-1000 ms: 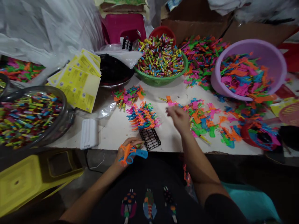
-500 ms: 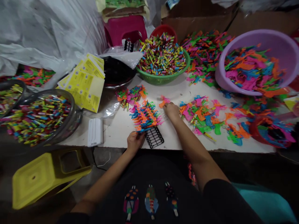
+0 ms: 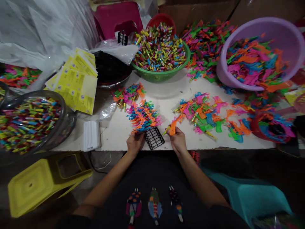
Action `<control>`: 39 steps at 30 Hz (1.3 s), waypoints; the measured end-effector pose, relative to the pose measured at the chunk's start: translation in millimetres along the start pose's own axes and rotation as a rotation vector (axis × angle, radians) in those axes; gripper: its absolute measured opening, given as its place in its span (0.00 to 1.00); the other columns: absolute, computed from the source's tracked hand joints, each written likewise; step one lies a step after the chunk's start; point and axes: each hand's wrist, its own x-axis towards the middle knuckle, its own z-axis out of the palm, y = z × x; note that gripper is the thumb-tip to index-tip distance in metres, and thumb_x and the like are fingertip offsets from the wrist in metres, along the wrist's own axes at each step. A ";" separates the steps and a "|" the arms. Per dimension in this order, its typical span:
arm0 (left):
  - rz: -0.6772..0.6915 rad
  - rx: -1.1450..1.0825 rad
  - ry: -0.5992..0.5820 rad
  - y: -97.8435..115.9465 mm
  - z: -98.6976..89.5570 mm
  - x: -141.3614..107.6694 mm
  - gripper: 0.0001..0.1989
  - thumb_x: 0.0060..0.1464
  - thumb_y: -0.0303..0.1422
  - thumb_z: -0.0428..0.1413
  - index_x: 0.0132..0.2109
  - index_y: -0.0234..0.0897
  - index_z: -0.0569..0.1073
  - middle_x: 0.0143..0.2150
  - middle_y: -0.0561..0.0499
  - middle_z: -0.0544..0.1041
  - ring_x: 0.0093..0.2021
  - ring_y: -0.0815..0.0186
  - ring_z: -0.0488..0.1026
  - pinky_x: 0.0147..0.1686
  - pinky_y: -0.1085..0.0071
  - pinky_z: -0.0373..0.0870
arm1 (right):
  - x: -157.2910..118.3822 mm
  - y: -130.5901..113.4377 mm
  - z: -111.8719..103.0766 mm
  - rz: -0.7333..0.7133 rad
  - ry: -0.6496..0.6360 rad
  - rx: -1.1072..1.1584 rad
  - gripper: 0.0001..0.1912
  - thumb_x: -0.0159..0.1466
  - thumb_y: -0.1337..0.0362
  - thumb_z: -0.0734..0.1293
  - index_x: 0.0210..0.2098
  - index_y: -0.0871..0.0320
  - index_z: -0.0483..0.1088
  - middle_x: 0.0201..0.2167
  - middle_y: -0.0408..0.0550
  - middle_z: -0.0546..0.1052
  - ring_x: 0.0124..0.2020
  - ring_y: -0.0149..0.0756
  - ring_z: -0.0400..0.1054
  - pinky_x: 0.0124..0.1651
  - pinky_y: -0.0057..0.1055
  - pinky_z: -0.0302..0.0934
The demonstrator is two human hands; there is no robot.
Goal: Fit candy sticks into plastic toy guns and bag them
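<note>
A black plastic grid rack (image 3: 154,138) lies at the table's front edge. Rows of small colourful toy guns (image 3: 144,115) fill its far part, while the near cells show bare. My left hand (image 3: 134,143) is closed at the rack's near left corner, with its fingertips partly hidden under the toys. Just right of the rack, my right hand (image 3: 178,141) pinches an orange toy gun (image 3: 174,125) with a small yellow tube (image 3: 166,130) beside it. Further right lies a loose pile of toy guns and tubes (image 3: 202,111). A smaller cluster of toy guns (image 3: 128,94) sits behind the rack.
A green basket (image 3: 162,75) of small tubes stands at the back. At the right are a purple basin (image 3: 221,63) and a red bowl (image 3: 256,130) with toy guns. A grey basin (image 3: 63,105), yellow printed sheets (image 3: 76,86) and a white power bank (image 3: 91,136) lie left.
My right hand has come back toward me and turned, with the orange toy gun and a yellow tube now near the rack. My left hand stays at the rack. The view has shifted slightly.
</note>
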 end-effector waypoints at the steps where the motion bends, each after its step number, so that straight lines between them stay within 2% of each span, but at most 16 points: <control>1: -0.012 -0.006 0.002 0.5 0.1 0.0 0.13 0.44 0.39 0.58 0.36 0.36 0.70 0.29 0.50 0.76 0.28 0.68 0.74 0.29 0.73 0.70 | -1.7 4.6 1.9 0.002 -0.003 -0.006 0.14 0.40 0.66 0.73 0.27 0.58 0.69 0.26 0.39 0.73 0.28 0.28 0.69 0.38 0.31 0.64; 3: 0.001 -0.016 -0.009 1.7 -0.1 0.0 0.14 0.44 0.39 0.58 0.38 0.37 0.70 0.31 0.50 0.77 0.30 0.68 0.74 0.30 0.74 0.70 | -1.8 12.6 5.9 -0.049 -0.003 -0.016 0.13 0.42 0.66 0.72 0.27 0.57 0.69 0.28 0.41 0.75 0.31 0.30 0.69 0.40 0.32 0.64; 6: 0.094 0.010 -0.033 2.2 -0.9 -0.2 0.10 0.46 0.39 0.56 0.34 0.36 0.72 0.31 0.49 0.77 0.31 0.67 0.74 0.32 0.73 0.70 | 1.1 20.9 11.7 -0.135 -0.021 -0.077 0.11 0.44 0.66 0.71 0.28 0.57 0.68 0.30 0.42 0.76 0.34 0.32 0.70 0.41 0.33 0.64; 17: 0.255 0.089 -0.027 2.9 2.4 5.2 0.10 0.48 0.38 0.55 0.26 0.36 0.72 0.25 0.49 0.75 0.27 0.68 0.72 0.29 0.74 0.68 | -1.1 30.4 12.0 -0.262 -0.051 -0.489 0.07 0.50 0.62 0.66 0.29 0.57 0.68 0.26 0.42 0.75 0.28 0.31 0.68 0.35 0.31 0.64; 21: 0.246 0.122 -0.032 3.7 2.7 5.0 0.10 0.48 0.37 0.54 0.26 0.36 0.71 0.24 0.49 0.74 0.26 0.68 0.72 0.28 0.74 0.68 | -2.8 33.4 14.1 -0.302 -0.027 -0.537 0.08 0.50 0.60 0.66 0.27 0.57 0.67 0.25 0.42 0.75 0.28 0.31 0.68 0.34 0.30 0.63; 27: 0.289 0.105 -0.029 4.6 1.6 4.3 0.08 0.49 0.36 0.55 0.29 0.35 0.72 0.25 0.49 0.75 0.27 0.68 0.72 0.29 0.74 0.68 | 0.5 38.5 12.1 -0.314 -0.067 -0.630 0.13 0.52 0.56 0.66 0.32 0.58 0.68 0.29 0.44 0.75 0.30 0.32 0.69 0.37 0.31 0.64; 32: 0.285 0.091 -0.034 3.6 2.3 4.8 0.08 0.49 0.36 0.55 0.31 0.35 0.73 0.29 0.48 0.76 0.30 0.67 0.73 0.30 0.73 0.68 | 0.5 36.3 7.3 -0.468 -0.105 -0.806 0.09 0.54 0.57 0.65 0.28 0.57 0.70 0.26 0.44 0.74 0.28 0.32 0.67 0.34 0.30 0.63; 39: 0.284 0.106 -0.069 4.8 1.8 4.7 0.08 0.50 0.36 0.54 0.34 0.36 0.73 0.30 0.48 0.76 0.32 0.66 0.73 0.32 0.72 0.68 | 0.2 34.5 16.7 -0.610 -0.148 -0.982 0.10 0.56 0.57 0.63 0.27 0.56 0.70 0.25 0.45 0.72 0.29 0.33 0.66 0.35 0.31 0.63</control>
